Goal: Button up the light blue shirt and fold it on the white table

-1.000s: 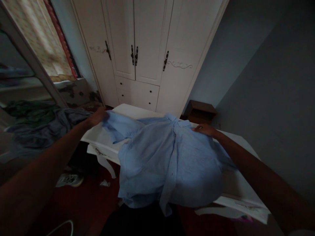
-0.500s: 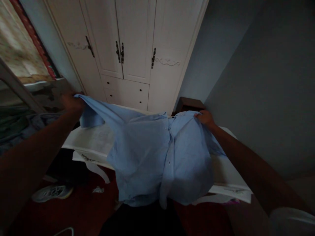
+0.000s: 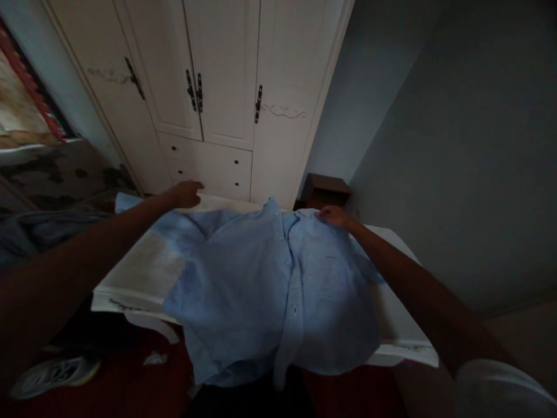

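A light blue button-up shirt [image 3: 237,273] lies spread over a white table [image 3: 143,270], its lower edge hanging past the front. The button strip runs down the middle, with the collar at the far side. My right hand [image 3: 334,216] is closed on the shirt's shoulder near the collar. Over the far edge of the shirt, beside its left shoulder, is my left hand [image 3: 186,193]; its fingers reach rightward and hold no cloth that I can see. The sleeve on that side lies out to the left, partly behind my forearm.
A white wardrobe [image 3: 226,75] with dark handles stands behind the table. A brown box-like piece [image 3: 326,186] sits by the grey wall. Dark cloth [image 3: 47,232] is piled at left. On the red floor are a shoe [image 3: 54,374] and a crumpled scrap [image 3: 155,358].
My left hand has let go of the sleeve and moved right, toward the collar. The sleeve has dropped onto the table. My right hand has shifted slightly left and still holds the shirt.
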Tool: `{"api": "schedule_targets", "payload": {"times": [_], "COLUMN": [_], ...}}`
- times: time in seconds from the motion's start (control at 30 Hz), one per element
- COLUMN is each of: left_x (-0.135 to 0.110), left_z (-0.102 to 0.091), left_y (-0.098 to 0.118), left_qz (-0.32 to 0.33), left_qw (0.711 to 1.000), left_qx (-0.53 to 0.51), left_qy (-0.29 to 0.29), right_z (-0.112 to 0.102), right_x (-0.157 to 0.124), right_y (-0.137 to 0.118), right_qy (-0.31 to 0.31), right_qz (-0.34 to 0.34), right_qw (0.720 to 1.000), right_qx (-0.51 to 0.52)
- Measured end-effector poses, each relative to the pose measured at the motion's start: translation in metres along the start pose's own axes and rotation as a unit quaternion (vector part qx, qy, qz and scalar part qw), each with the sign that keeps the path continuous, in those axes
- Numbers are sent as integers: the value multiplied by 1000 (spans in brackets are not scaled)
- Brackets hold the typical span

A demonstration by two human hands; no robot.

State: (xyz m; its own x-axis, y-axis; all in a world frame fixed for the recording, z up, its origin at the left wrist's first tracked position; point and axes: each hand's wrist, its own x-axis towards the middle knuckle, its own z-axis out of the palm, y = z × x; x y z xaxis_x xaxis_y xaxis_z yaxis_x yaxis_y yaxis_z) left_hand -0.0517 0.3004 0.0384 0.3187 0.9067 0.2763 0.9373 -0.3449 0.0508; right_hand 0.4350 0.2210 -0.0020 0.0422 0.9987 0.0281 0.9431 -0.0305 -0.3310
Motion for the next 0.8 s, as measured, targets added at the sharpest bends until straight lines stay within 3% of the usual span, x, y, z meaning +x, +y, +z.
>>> {"api": "schedule_targets", "payload": {"times": [0.07,0.13,0.23,0.3,0.4,0.47,0.53,0.6,0.67,0.8], "left_x": [11,22,36,44,51,50,47,42,38,36], "left_z": [11,23,40,50,56,53,49,45,42,39], "left_y": [37,74,120,138,151,155,158,161,165,167], "left_qz": [43,57,43,29,19,13,-5,-6,27,72], "left_qw": [998,984,978,973,959,941,905,855,827,822], "left_qx": [-31,-130,-161,-179,-225,-271,-324,-363,-381,-454], "left_qy": [-44,-108,-126,-141,-172,-204,-277,-370,-412,-337], "right_z": [2,6,15,19,20,17,13,9,5,0], "right_x": [14,28,44,51,52,47,40,33,27,20], "right_y": [-8,-17,-27,-29,-25,-20,-17,-17,-18,-18], "right_qy": [15,15,0,-23,-61,-119,-187,-211,-166,-25], "right_qz": [-22,-27,-17,-1,24,52,76,65,19,-68], "right_qw": [999,999,998,997,992,976,943,917,913,890], "right_qx": [29,41,59,74,107,178,263,333,372,450]}}
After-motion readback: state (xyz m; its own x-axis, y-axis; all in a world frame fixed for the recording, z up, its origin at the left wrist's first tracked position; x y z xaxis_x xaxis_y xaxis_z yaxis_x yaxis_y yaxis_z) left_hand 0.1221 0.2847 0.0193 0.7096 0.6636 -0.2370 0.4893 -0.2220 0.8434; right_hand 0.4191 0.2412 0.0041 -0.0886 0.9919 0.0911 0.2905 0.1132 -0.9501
